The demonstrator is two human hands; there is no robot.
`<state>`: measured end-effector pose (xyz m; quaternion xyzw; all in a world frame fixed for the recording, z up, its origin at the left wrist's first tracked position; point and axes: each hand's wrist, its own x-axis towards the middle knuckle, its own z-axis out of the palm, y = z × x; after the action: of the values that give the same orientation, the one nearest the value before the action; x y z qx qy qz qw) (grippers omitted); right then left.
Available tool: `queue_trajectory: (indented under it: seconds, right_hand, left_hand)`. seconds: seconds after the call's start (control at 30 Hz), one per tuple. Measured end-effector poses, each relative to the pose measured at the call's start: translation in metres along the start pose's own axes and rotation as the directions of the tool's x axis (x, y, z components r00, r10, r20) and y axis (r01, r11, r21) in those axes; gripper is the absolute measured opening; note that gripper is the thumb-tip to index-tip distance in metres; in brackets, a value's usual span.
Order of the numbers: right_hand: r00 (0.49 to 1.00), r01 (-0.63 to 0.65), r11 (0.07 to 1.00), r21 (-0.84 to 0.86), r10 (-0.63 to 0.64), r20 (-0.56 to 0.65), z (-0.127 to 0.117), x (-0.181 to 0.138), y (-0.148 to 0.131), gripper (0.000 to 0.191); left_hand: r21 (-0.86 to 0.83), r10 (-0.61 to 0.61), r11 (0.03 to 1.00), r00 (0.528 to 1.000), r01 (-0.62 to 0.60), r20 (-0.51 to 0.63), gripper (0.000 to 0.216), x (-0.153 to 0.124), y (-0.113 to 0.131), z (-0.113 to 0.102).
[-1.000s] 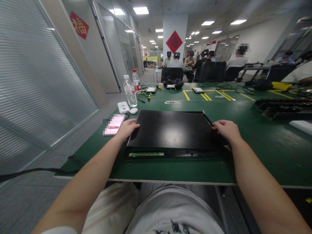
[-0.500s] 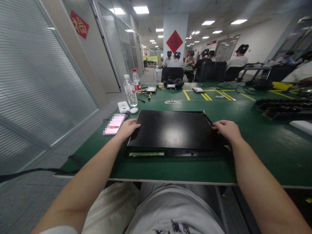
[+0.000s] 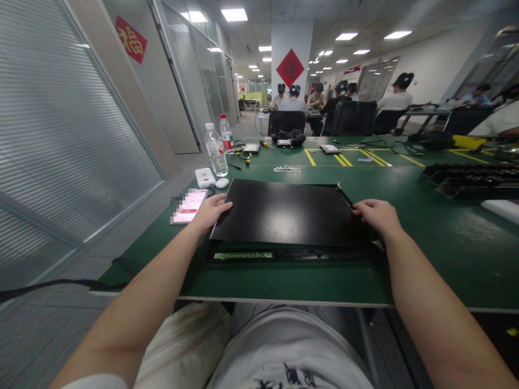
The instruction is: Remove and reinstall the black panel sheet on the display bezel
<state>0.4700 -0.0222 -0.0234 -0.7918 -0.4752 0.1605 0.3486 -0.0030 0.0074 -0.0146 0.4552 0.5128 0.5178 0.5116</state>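
the left hand point(image 3: 211, 212) pinches the left edge of a glossy black panel point(image 3: 279, 213), which sits tilted over a black frame point(image 3: 316, 254) on the green surface point(image 3: 284, 282). the right hand point(image 3: 378, 216) pinches the frame's right side.

- The place appeared to be an open-plan office used for electronics work.
- Glass partitions point(image 3: 198, 59) and window blinds point(image 3: 73, 124) lined one side, beneath ceiling light panels point(image 3: 234, 15).
- The green counter point(image 3: 267, 283) bore yellow markings point(image 3: 310, 158) and a circuit board point(image 3: 243, 255).
- Several people point(image 3: 396, 101) sat beyond, among black chairs point(image 3: 354, 120).
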Motion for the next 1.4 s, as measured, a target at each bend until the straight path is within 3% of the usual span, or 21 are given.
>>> queue_trajectory:
  seconds: [0.93,1.4]
  right_hand:
    - [1.0,-0.018,1.0,-0.004,0.018,0.008,-0.0008,-0.0028,-0.0041,0.017]
    - [1.0,-0.007,1.0,0.004,0.007,0.007,0.0005,-0.0008,-0.0016,0.019]
  left_hand:
    - [0.002,0.015,1.0,0.998,-0.015,0.059,0.044,0.0002,-0.0044,-0.0015]
    - [0.032,0.029,0.999,0.999,-0.03,0.026,0.046,0.0011,-0.004,-0.0018]
